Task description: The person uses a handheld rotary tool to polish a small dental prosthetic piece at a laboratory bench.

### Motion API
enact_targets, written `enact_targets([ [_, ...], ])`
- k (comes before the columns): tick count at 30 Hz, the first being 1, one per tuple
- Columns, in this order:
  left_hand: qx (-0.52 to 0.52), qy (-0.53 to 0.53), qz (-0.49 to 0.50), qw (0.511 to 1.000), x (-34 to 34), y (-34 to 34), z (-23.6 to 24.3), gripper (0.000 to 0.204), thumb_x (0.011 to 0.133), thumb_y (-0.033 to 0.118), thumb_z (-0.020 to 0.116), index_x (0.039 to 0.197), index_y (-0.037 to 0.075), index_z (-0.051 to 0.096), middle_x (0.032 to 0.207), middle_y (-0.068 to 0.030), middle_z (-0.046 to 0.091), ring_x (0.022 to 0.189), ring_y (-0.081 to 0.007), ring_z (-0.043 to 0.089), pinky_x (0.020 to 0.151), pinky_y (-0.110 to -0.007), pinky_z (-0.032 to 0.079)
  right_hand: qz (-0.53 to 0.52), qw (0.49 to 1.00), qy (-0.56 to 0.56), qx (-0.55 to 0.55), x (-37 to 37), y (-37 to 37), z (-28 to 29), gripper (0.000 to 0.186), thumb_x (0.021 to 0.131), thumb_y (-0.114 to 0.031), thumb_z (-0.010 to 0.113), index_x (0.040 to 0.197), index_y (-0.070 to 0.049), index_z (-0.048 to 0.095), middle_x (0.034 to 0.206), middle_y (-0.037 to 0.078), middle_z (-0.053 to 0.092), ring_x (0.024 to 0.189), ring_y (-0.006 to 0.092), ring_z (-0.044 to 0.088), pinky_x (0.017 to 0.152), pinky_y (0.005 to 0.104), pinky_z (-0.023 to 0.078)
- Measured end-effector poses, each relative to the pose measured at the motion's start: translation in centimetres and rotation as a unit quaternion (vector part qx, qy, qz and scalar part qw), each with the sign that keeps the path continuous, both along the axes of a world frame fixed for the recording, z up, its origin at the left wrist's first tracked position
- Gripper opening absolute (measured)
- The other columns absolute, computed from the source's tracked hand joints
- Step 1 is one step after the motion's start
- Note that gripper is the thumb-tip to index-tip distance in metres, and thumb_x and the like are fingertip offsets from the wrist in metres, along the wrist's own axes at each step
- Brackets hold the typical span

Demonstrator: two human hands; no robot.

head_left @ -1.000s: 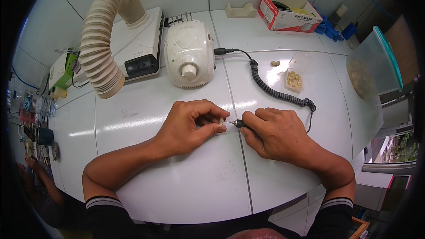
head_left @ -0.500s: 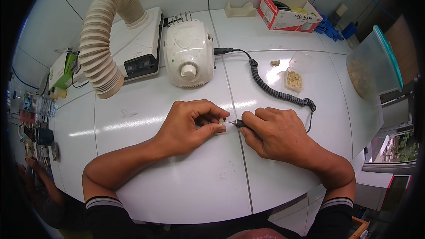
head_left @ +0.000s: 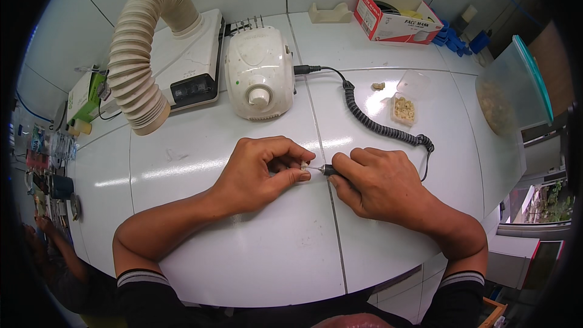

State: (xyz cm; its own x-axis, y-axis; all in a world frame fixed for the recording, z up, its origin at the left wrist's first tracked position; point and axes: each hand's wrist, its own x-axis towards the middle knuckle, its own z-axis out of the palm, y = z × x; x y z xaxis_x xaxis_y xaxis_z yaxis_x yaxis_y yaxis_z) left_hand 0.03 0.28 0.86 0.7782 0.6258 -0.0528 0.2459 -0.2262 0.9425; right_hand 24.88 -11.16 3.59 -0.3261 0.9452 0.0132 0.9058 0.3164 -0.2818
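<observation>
Between the thumb and fingertips of my left hand (head_left: 258, 170) is a small pale piece (head_left: 304, 166), mostly covered by the fingers; it looks like a dental crown, though its exact shape cannot be made out. My right hand (head_left: 379, 182) is wrapped round a black rotary handpiece (head_left: 330, 170). Its thin metal bit points left and reaches the pale piece. A coiled black cord (head_left: 382, 128) runs from behind the right hand to a white control unit (head_left: 259, 76) with a round knob. Both hands are just above the white tabletop (head_left: 255, 255).
A ribbed suction hose (head_left: 130, 54) arches from a white box at the far left. Right of the cord sit a small clear box of yellowish pieces (head_left: 403, 109) and one loose piece (head_left: 378, 86). Farther back is a face-mask carton (head_left: 398, 21). A lidded tub (head_left: 510, 94) stands right.
Almost nothing differs. The bit and the pale piece show only a very slight shift at the fingertips; both arms stay in place.
</observation>
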Motion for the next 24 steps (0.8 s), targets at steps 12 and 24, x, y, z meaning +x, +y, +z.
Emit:
enact_targets([
  [12, -0.002, 0.007, 0.0, 1.0, 0.0, 0.01, 0.03, 0.027, 0.098, 0.004, 0.088, 0.123, -0.003, 0.082, 0.102, -0.008, 0.082, 0.091, -0.0098, 0.072, 0.083, -0.026, 0.06, -0.005, 1.0, -0.002, -0.005, -0.01, 0.0, 0.08, 0.023, 0.108, -0.031, 0.07, 0.114, -0.009, 0.068, 0.078, 0.011, 0.069, 0.071, 0.0315, 0.076, 0.057, 0.0454, 0.056],
  [24, -0.001, 0.013, 0.0, 1.0, 0.03, -0.03, 0.19, 0.026, 0.097, 0.004, 0.088, 0.122, -0.003, 0.083, 0.102, -0.0083, 0.082, 0.091, -0.0097, 0.072, 0.082, -0.026, 0.059, -0.008, 1.0, 0.002, -0.005, -0.04, -0.03, 0.1, 0.022, 0.107, -0.031, 0.071, 0.113, -0.009, 0.068, 0.077, 0.011, 0.069, 0.069, 0.032, 0.075, 0.056, 0.046, 0.055],
])
